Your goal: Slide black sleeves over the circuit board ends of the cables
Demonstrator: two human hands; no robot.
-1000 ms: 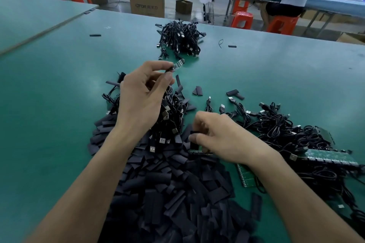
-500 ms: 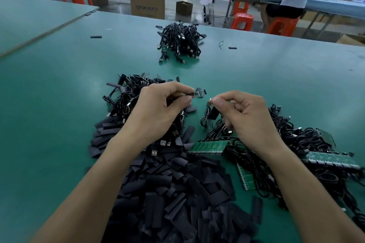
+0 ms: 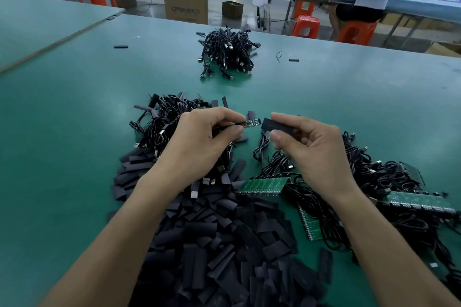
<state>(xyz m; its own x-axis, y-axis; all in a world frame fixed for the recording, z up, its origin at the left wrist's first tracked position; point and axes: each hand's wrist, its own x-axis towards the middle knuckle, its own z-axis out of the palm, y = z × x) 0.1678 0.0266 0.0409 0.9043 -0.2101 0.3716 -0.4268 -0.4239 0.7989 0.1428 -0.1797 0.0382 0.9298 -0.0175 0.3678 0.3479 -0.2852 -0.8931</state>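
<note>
Right hand [image 3: 311,149] lifted, grip pinching sleeve [image 3: 277,127] beside board end [image 3: 252,123] | left hand [image 3: 197,142] grip pinches cable [image 3: 235,124]

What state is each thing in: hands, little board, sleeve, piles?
left hand: pinches the circuit board end by its wired side
circuit board end: bare, not yet inside the black sleeve
right hand: pinches the black sleeve
black sleeve: held level, a small gap from the board
sleeve pile: loose heap on the table
far cable bundle: heaped apart
</note>
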